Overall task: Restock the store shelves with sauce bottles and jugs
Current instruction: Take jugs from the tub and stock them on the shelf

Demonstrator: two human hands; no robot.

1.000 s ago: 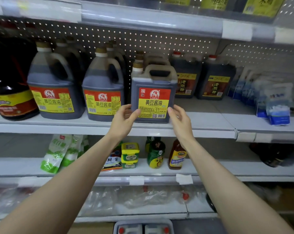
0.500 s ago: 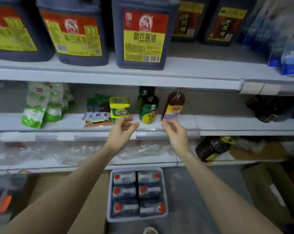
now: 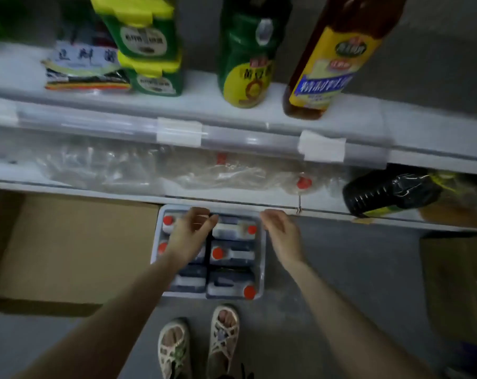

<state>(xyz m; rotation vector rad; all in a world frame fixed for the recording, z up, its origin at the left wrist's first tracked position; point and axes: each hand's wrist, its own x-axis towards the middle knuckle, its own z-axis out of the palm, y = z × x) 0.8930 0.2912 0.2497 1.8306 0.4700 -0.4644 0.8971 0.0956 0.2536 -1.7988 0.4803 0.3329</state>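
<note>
View downward from my head, nearest first. My feet in pale woven sandals [image 3: 223, 335] stand on the grey floor [image 3: 341, 269]. Just beyond them lies a shallow grey plastic tray [image 3: 263, 269] holding six dark sauce jugs with red caps [image 3: 231, 254], two columns of three, seen from above. Each jug's long axis, handle to cap, runs across my view from left to right.

My left hand [image 3: 190, 233] hangs over the two far jugs of the left column, fingers half curled and gripping nothing that I can make out. Whether it touches a jug cannot be told. My right hand [image 3: 279, 232] hangs relaxed and empty over the tray's far right corner, beside the jugs and not above them.

The jugs lie straight below and ahead, and the left hand is the nearer. I judge that a handle grasp needs the fingers turned across the jug's long axis.

A flat brown cardboard box [image 3: 73, 247] lies left of the tray. Beyond stand the white store shelves [image 3: 231, 199], the upper one carrying a green bottle [image 3: 245, 69] and an amber yellow-labelled bottle [image 3: 327, 64].
</note>
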